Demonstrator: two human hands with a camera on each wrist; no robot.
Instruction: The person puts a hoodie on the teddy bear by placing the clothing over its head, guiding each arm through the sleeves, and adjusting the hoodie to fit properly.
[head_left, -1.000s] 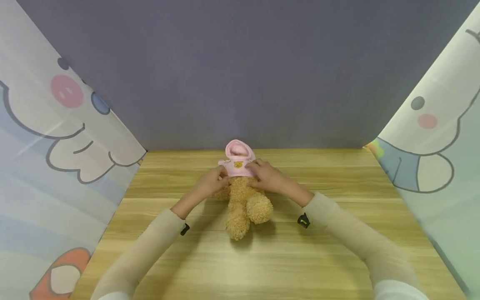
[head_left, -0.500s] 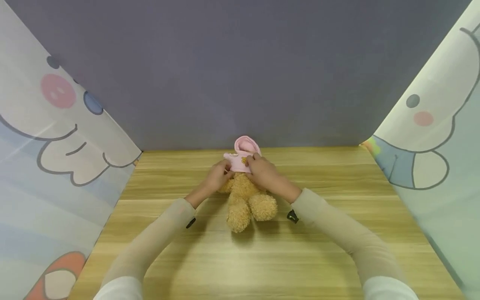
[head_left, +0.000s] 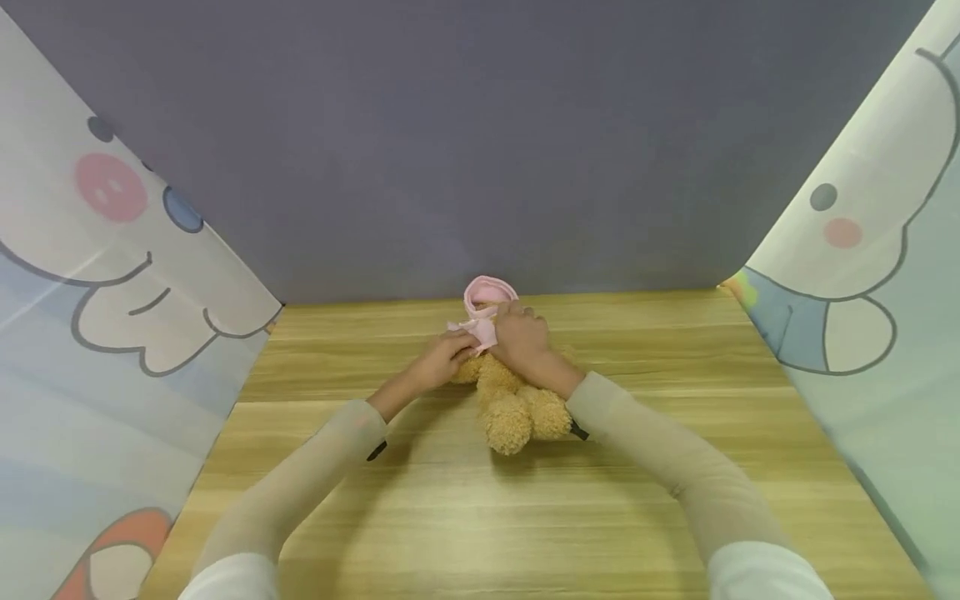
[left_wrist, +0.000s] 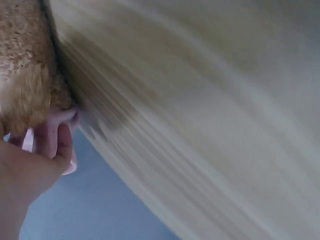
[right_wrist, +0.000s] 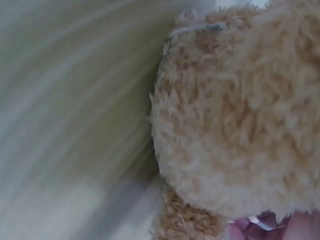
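Observation:
A fluffy tan teddy bear (head_left: 507,423) lies on its back on the table, legs toward me. Its upper body is inside a small pink hoodie (head_left: 489,293), and the bear's face is not visible in the hood. My left hand (head_left: 441,360) pinches the hoodie's lower left side; the left wrist view shows the pink cloth (left_wrist: 62,117) between thumb and fingers, beside the fur. My right hand (head_left: 523,337) grips the hoodie's right side with curled fingers, covering its front print. In the right wrist view, fur (right_wrist: 235,115) hides most of that hand.
The wooden table (head_left: 480,517) ends at a dark grey wall (head_left: 480,150) just behind the hood. White cartoon-printed sheets (head_left: 112,333) stand along both sides. A dark wrist strap piece (head_left: 377,451) hangs under the left sleeve.
The bear's legs have swung to the right and its body has tilted. My right hand has moved over the hoodie's front, covering the bear print, while the left hand keeps to the hem.

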